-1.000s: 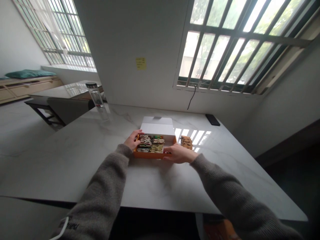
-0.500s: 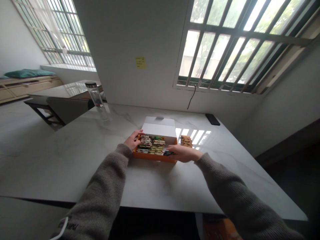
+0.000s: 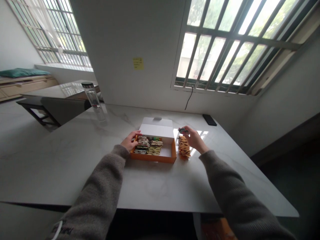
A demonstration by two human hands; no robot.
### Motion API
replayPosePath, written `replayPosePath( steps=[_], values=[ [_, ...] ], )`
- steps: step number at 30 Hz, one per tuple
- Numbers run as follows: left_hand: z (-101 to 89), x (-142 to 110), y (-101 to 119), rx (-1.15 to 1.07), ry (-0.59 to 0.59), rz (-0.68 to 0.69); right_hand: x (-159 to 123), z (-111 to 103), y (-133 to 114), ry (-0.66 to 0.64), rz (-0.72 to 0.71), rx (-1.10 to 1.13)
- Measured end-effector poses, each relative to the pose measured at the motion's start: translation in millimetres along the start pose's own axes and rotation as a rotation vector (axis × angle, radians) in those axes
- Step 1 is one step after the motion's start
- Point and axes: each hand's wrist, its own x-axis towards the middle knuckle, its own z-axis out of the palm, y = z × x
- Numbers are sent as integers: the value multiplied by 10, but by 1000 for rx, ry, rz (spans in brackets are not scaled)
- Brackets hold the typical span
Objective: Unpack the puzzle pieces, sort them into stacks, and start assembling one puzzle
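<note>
An open orange box [image 3: 150, 158] with a white lid folded back lies on the marble-patterned table. Rows of thin, notched pieces [image 3: 155, 147], which look like jigsaw pieces, fill its left and middle; bare white floor shows at its right. My left hand [image 3: 130, 141] grips the box's left wall, thumb inside. To the right of the box stretches a stack of orange-brown pieces [image 3: 184, 147]. Above that stack's far end, my right hand [image 3: 192, 136] is closed on a small bunch of dark greenish pieces [image 3: 183, 130]; its fingers partly cover them.
A black phone [image 3: 209, 120] rests near the table's far right corner. A clear glass bottle [image 3: 92, 96] with a dark cap stands at the back left edge. On the wall are a yellow note [image 3: 138, 63] and a hanging black cable [image 3: 189, 99].
My right hand has lifted the dark greenish pieces out of the box's right side and carried them right, over the orange-brown stack. My left hand stays on the box.
</note>
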Motion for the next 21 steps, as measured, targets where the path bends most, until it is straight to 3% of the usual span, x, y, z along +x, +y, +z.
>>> replayPosePath(
  steps=[5,9,15,21],
  values=[
    [-5,2,-29,-11,-9,-15,71,7,393,2,88,-119],
    [-6,2,-43,-15,-17,-19,-64,15,285,48,112,-159],
    [-17,-7,-15,-8,-7,-21,-380,-54,-23,13,-60,-253],
    [-16,-5,-12,-16,11,-20,-204,-26,251,-5,99,-286]
  ],
)
